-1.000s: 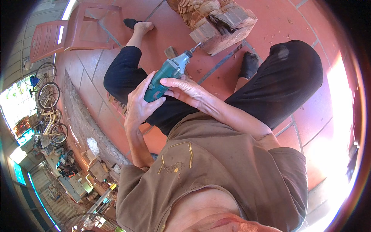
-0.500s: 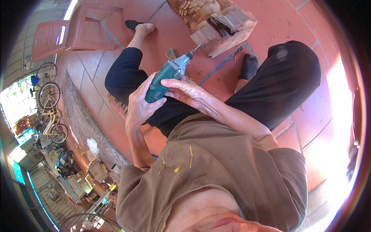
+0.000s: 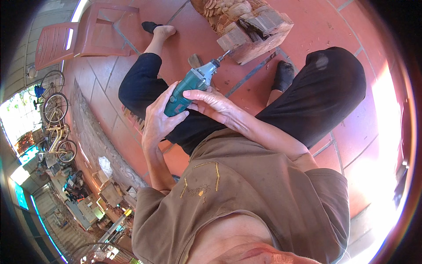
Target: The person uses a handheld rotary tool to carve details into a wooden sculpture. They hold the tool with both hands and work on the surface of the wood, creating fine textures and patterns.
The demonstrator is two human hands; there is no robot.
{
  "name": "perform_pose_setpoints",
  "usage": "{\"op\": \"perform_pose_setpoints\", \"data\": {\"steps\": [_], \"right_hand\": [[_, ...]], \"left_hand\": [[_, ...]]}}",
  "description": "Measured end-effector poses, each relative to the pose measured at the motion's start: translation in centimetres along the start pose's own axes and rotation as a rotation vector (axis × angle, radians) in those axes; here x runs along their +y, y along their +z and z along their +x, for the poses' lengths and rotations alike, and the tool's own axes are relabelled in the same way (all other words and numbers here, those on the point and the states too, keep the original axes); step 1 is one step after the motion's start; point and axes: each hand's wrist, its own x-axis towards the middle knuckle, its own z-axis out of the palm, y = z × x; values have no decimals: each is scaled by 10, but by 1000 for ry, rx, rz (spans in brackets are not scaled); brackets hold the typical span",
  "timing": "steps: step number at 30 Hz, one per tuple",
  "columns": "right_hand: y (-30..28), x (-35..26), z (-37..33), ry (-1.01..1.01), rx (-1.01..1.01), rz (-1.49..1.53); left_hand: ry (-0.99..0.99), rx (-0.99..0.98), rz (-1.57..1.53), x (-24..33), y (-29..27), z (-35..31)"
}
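Note:
A green die grinder (image 3: 187, 90) with a grey metal nose and a thin bit is held in both hands over my lap. My left hand (image 3: 158, 116) wraps the rear of its body from the left, thumb lying across the lower end. From the right, my right hand (image 3: 213, 103) grips the other side, its thumb pressed on the green casing and its other fingers partly hidden beneath. The bit points up and away, close to the near edge of a carved wood block (image 3: 259, 44); whether they touch I cannot tell.
A small wood piece (image 3: 194, 60) lies on the red tiled floor between my legs. To the far left stands a brown plastic chair (image 3: 94, 33). A long timber (image 3: 99, 132), bicycles (image 3: 56, 108) and a cluttered bench (image 3: 83, 207) line the left side. Wood chips dot the floor.

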Motion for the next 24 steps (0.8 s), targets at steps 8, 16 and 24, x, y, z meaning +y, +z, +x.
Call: {"op": "perform_pose_setpoints", "data": {"steps": [8,16,24], "right_hand": [[2,1,-2,-5,-1,-1],[1,1,1,10,7,-14],[5,-4,-1,-13,2,-13]], "left_hand": [[16,18,8,-3,0,-3],[-18,13,13,1,-1,-1],[-19,-7,6,-1,-1,2]]}}
